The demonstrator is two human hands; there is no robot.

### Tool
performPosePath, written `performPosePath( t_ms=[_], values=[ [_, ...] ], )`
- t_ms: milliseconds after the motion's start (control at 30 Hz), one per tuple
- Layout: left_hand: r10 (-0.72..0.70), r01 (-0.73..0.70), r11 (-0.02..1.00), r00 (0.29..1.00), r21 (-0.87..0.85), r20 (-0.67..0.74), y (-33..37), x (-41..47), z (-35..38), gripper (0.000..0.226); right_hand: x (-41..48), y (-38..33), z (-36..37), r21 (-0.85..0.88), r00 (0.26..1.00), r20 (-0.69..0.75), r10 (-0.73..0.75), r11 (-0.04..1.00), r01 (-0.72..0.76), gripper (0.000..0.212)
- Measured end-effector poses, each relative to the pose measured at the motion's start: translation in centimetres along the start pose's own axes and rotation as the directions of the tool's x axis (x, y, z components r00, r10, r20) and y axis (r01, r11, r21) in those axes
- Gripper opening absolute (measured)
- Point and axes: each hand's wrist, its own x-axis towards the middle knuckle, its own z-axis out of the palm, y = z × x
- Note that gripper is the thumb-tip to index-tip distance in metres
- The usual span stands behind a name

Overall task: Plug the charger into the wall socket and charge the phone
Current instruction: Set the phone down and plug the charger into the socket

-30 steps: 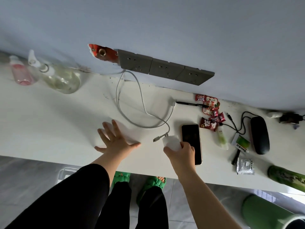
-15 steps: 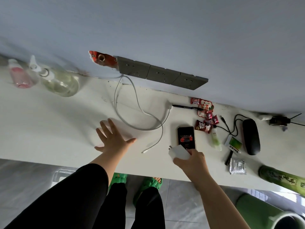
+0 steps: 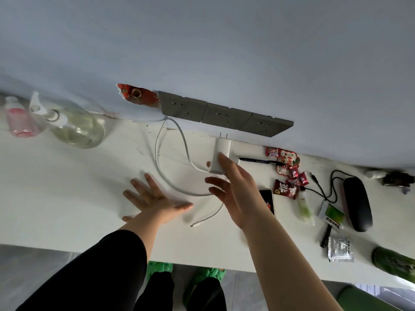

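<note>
My right hand holds the white charger above the white table, its two prongs pointing up at the grey wall sockets, a short way below them. A white cable loops across the table, and its free plug end lies loose near the front. The phone, dark with a lit screen, lies partly hidden behind my right wrist. My left hand rests flat on the table with fingers spread, holding nothing.
A clear glass bottle and a pink bottle stand at the back left. To the right lie a pen, red snack packets, a black case, a black cord and a green bottle.
My right hand lifted the charger from beside the phone and carried it up towards the sockets, prongs now upward. The left hand stayed flat on the table.
</note>
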Motion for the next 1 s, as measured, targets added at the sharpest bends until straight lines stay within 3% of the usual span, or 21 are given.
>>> performPosePath(
  t_ms=[67, 267, 1000],
  values=[
    [-0.004, 0.004, 1.000, 1.000, 0.005, 0.011, 0.1, -0.1, -0.1, 0.159, 0.8, -0.7, 0.6, 0.011, 0.999, -0.003, -0.040, 0.999, 0.040, 0.019],
    [0.006, -0.006, 1.000, 1.000, -0.012, 0.026, 0.1, -0.5, -0.2, 0.160, 2.4, -1.8, 1.9, 0.072, 0.991, -0.016, -0.130, 0.989, 0.131, 0.022],
    [0.003, -0.001, 1.000, 0.998, -0.023, 0.066, 0.2, -0.6, -0.3, 0.160, 2.5, -2.0, 2.6, 0.209, 0.989, -0.040, -0.140, 0.967, 0.145, 0.015]
  ],
)
